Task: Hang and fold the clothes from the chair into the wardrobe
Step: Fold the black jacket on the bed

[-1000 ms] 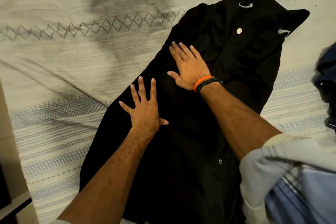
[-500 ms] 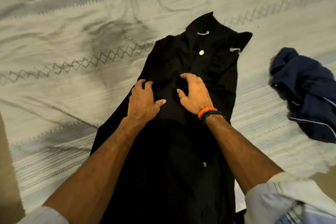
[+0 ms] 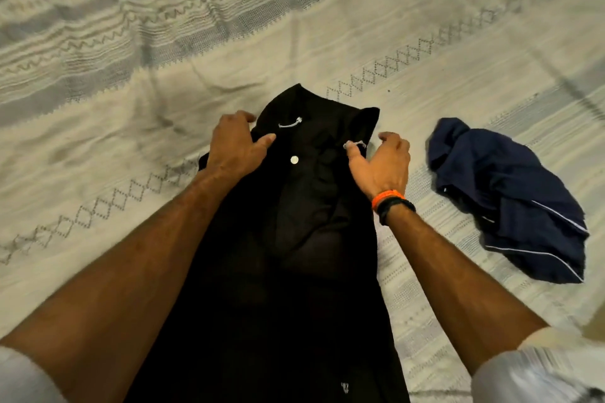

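Note:
A black garment [image 3: 294, 255] with a white button and two small loops lies lengthwise on the patterned bedspread [image 3: 131, 108], its narrow top end pointing away from me. My left hand [image 3: 234, 144] grips the garment's top left edge, thumb on the cloth and fingers curled over the edge. My right hand [image 3: 381, 163], with orange and black wristbands, pinches the top right edge beside a loop.
A crumpled navy garment [image 3: 510, 199] with white piping lies on the bedspread to the right of the black one. The bedspread stretches wide to the left and far side. My light striped sleeves show at the bottom corners.
Both hands slid up from the middle of the black garment to its top end and now grip its two upper edges. The view tilted, bringing the navy garment fully into sight.

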A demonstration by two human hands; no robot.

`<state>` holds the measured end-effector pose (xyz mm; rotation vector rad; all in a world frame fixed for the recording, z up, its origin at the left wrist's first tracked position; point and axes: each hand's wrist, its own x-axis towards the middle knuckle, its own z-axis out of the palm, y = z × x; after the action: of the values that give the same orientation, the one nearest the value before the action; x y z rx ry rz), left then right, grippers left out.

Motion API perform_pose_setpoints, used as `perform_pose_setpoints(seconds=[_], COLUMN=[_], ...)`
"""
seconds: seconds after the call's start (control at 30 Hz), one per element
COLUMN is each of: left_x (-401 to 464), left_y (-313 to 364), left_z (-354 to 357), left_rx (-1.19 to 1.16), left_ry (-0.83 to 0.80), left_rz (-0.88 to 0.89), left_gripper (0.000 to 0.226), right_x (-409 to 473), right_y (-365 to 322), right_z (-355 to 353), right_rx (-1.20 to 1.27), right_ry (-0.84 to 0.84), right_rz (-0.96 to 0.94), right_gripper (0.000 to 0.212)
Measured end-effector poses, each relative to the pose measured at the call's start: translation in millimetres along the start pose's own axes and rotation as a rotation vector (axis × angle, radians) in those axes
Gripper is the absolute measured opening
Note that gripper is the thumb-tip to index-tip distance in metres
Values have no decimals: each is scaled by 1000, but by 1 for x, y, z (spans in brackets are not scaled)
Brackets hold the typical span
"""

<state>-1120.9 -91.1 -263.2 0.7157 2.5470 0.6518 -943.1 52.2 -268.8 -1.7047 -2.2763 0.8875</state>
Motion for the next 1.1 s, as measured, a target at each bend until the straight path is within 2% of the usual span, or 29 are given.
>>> perform_pose_setpoints(seconds=[0.07, 0.17, 0.23, 0.3, 0.33, 0.43, 0.53, 0.57, 0.63, 0.67, 0.7, 0.77, 0.83, 0.87, 0.9, 0.97, 1.0, 1.07, 1.1], left_x=[26, 56, 69, 81, 86, 103, 106, 102, 101, 99, 104, 113, 129, 136, 140, 149, 154, 153, 147], left_y=[7, 17, 23, 24, 22, 20, 22, 25, 24, 21, 20, 21, 20, 19, 21, 30, 35, 48, 54], left_z=[8, 17, 22, 25, 26, 23, 13, 7, -4, -5, -6, -7, -7, -5, -4, -1, -1, -8, -14], left_rx=[-3, -60, -108, -127, -124, -199, -502, -661, -986, -1062, -1083, -924, -700, -599, -498, -408, -432, -560, -634], left_ry=[-3, -74, -143, -176, -173, -197, -180, -134, -13, 19, 28, -92, -244, -287, -306, -222, -101, 285, 452], left_rz=[-15, -132, -215, -253, -258, -317, -235, -176, -143, -184, -232, -347, -419, -434, -420, -335, -246, -31, 61], left_gripper=[63, 75, 79, 74, 71, 50, 9, 7, 28, 28, 23, 9, 64, 84, 90, 72, 57, 27, 25], right_x=[25, 53, 67, 74, 78, 95, 110, 108, 106, 103, 105, 113, 125, 128, 133, 144, 148, 148, 144], right_y=[2, -1, -1, -5, -8, -15, -25, -31, -39, -38, -41, -46, -59, -66, -69, -76, -79, -84, -85], right_z=[3, 6, 12, 16, 17, 22, 24, 23, 23, 23, 26, 34, 40, 41, 43, 47, 48, 44, 42], right_rx=[93, 357, 388, 372, 358, 349, 591, 720, 927, 966, 961, 857, 635, 506, 390, 342, 431, 699, 811], right_ry=[-87, -221, -249, -291, -307, -292, -233, -235, -265, -290, -306, -332, -290, -273, -265, -244, -202, -71, -20], right_rz=[194, 427, 456, 458, 455, 436, 311, 229, 125, 138, 161, 255, 378, 408, 403, 301, 221, 3, -87], right_gripper=[74, 99, 111, 113, 106, 63, 22, 10, 9, 4, 8, 41, 77, 87, 86, 65, 50, 29, 28])
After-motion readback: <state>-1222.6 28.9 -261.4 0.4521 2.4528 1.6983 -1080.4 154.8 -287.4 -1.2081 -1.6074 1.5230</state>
